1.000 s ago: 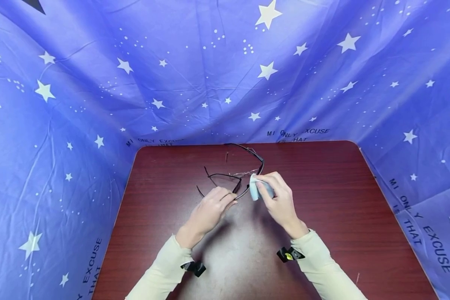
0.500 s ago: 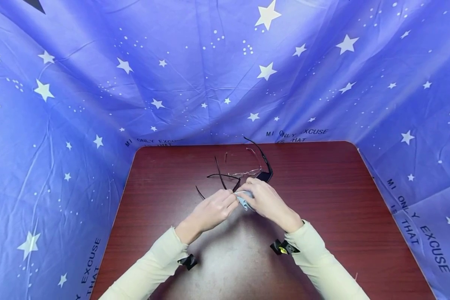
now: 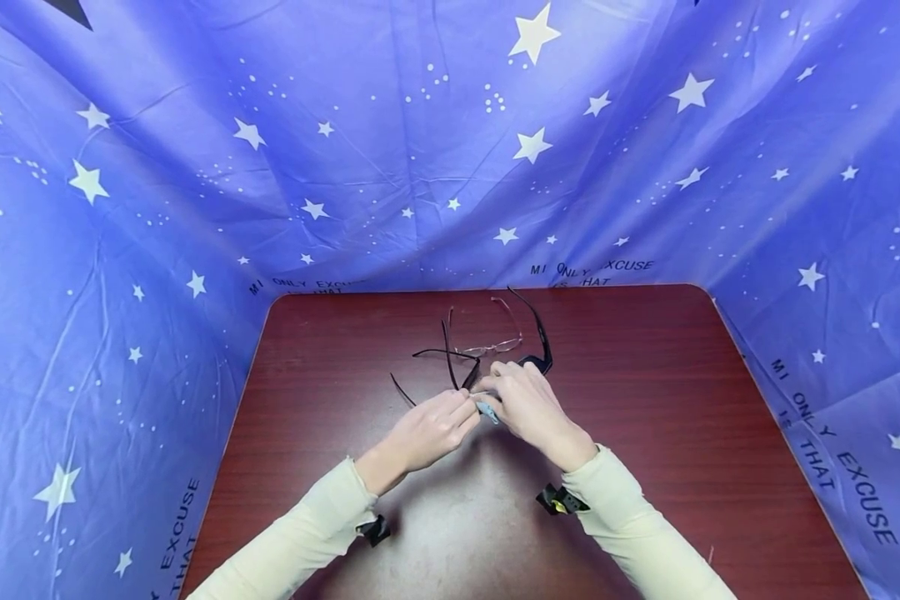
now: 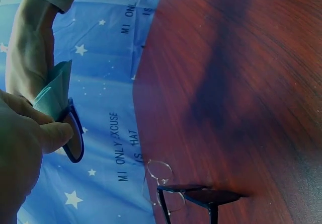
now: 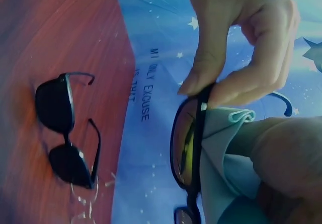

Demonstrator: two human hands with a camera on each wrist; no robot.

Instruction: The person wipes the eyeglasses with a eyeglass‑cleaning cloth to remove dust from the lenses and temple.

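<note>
On my feed, the left grip (image 3: 437, 423) pinches the brown-lensed sunglasses (image 5: 184, 146) at one end; my right grip (image 3: 528, 408) holds a light-blue cloth (image 5: 214, 153) against them. Black-lensed sunglasses (image 5: 56, 108) lie beyond both.

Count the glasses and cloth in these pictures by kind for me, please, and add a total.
Black glasses: 2
Wire glasses: 1
Cloth: 1
Total: 4

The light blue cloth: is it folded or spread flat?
Folded. In the right wrist view, the light blue cloth bends into layers, one edge curled over, between the right hand and the held sunglasses.
</note>
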